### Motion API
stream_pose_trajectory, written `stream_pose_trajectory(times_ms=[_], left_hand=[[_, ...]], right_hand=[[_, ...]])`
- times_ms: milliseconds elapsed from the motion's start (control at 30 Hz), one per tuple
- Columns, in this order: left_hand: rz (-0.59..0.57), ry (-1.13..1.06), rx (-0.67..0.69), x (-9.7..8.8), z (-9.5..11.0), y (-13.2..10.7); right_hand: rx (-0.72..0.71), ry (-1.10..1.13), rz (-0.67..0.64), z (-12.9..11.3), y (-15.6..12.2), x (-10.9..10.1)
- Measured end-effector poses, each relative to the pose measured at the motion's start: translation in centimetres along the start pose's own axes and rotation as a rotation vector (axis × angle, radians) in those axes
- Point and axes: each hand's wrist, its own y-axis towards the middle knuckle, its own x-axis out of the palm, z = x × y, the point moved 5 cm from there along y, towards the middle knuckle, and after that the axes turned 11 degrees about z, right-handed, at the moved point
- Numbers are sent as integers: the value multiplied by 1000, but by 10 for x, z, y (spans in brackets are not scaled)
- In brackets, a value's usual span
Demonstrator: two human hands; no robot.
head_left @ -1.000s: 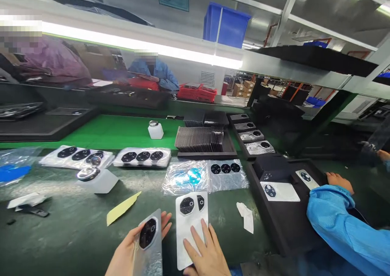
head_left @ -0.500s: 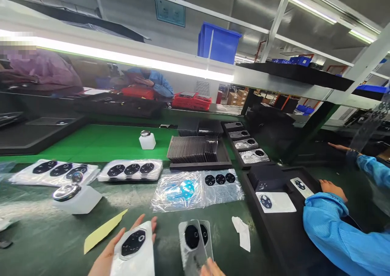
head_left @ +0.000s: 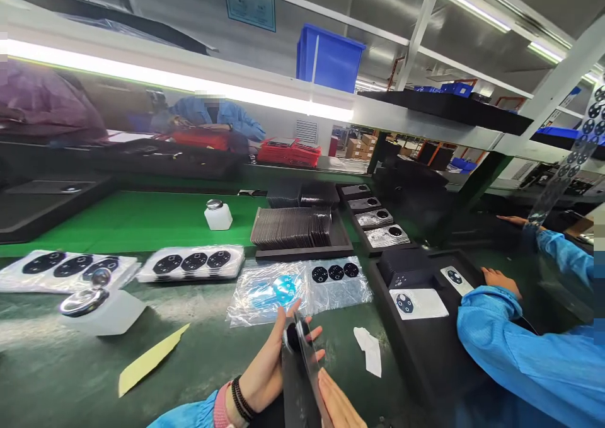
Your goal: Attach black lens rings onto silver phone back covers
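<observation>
At the front of the bench, my left hand [head_left: 267, 371] is wrapped round the left side of a dark phone back panel [head_left: 296, 384], its fingertips showing behind the far edge. The panel stands steeply tilted, with a round black camera disc [head_left: 293, 338] near its top. A thin clear sheet [head_left: 311, 355] stands along its right face. My right hand [head_left: 338, 399] presses its closed fingers against the right side of this stack. The stack's lower end is cut off by the frame, and I cannot tell how many pieces are in it.
Wrapped panel packs [head_left: 191, 264], clear bags [head_left: 267, 295], a pump bottle [head_left: 106, 311], yellow paper [head_left: 154, 360] and a white scrap [head_left: 369, 350] lie around. A black tray [head_left: 401, 352] stands right, with a co-worker's blue sleeve [head_left: 515, 343] over it. Behind is a rack of panels [head_left: 293, 229].
My hands have come together. The white panel my left hand held apart is no longer distinguishable; both hands now grip one upright stack. The view has shifted slightly to the right.
</observation>
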Motion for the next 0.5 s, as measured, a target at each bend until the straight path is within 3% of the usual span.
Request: stream_pose_trajectory(times_ms=[133,333,500], left_hand=[[25,82,28,2,-1,8],[12,81,-1,5,-11,19],[-75,71,-20,7,-17,21]], right_hand=[[64,105,80,-7,7,-14],[-84,-29,-34,-18,3,-7],[-30,48,241,-15,13,-18]])
